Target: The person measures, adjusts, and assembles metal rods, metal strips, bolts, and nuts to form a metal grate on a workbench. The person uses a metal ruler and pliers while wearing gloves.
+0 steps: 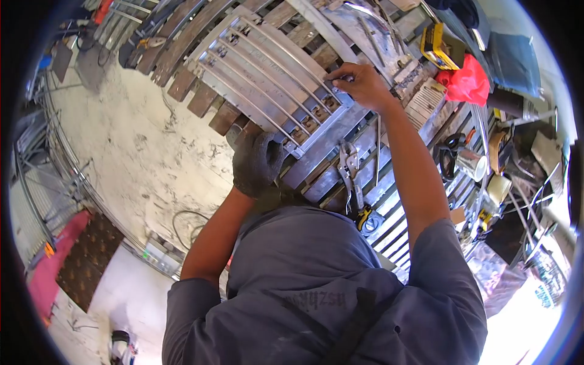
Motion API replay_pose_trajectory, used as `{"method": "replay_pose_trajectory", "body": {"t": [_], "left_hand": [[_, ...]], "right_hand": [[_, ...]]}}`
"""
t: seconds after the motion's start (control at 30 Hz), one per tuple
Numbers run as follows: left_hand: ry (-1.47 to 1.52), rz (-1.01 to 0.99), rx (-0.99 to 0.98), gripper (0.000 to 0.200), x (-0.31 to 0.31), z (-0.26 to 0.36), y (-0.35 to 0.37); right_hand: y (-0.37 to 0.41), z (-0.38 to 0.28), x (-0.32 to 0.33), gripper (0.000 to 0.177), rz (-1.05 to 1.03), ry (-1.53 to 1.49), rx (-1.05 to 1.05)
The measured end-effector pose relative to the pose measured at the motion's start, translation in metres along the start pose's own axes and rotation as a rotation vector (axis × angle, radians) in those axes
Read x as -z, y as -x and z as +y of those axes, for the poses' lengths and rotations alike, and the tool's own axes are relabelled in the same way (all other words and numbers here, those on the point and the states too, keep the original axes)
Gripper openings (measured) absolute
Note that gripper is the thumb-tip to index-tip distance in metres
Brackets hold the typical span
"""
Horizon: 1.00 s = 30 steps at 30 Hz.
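A metal frame with several parallel rods (267,76) lies over a pale plate with handwriting on it. My left hand (258,163), in a dark thick glove, is beside the frame's lower left corner; how its fingers lie is hidden. My right hand (360,84) is bare and at the frame's right corner. Its thumb and fingers are pinched together at a small dark piece, too small to name. Locking pliers (348,161) lie below the frame, beside a thin metal rod (378,149).
Wooden slats (199,101) form the worktop under the frame. A yellow box (439,47), a red cloth (467,79), a metal cup (471,164) and a tape measure (368,220) are at the right. Metal bars (70,161) line the far left.
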<state>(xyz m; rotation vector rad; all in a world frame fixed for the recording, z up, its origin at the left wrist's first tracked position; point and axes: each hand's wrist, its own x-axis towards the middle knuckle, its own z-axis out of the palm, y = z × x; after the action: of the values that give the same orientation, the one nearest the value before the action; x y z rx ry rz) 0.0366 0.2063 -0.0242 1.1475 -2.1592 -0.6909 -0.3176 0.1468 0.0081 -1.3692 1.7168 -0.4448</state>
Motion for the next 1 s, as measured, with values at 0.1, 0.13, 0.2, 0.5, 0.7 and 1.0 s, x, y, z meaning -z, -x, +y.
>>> {"method": "replay_pose_trajectory", "body": {"t": [0.1,0.13,0.2,0.5,0.7,1.0], "left_hand": [[-0.019,-0.034,-0.030,0.026,0.003,0.002,-0.005],[-0.009,-0.044,-0.021,0.026,0.004,0.004,-0.005],[0.010,-0.065,0.003,0.025,0.007,0.011,-0.008],[0.003,-0.054,0.005,0.026,0.006,0.014,-0.008],[-0.033,-0.022,-0.044,0.026,0.002,0.006,-0.005],[-0.024,-0.013,-0.039,0.027,0.000,0.005,-0.003]], "right_hand": [[0.000,0.005,0.000,0.022,0.014,-0.016,0.034],[-0.001,0.008,-0.001,0.022,0.020,-0.021,0.058],[-0.002,0.013,-0.003,0.022,0.043,0.006,0.067],[-0.002,0.020,-0.007,0.024,0.047,-0.034,0.119],[-0.004,0.020,-0.006,0.023,0.002,-0.033,0.161],[-0.003,0.020,-0.008,0.023,0.017,-0.011,0.157]]}}
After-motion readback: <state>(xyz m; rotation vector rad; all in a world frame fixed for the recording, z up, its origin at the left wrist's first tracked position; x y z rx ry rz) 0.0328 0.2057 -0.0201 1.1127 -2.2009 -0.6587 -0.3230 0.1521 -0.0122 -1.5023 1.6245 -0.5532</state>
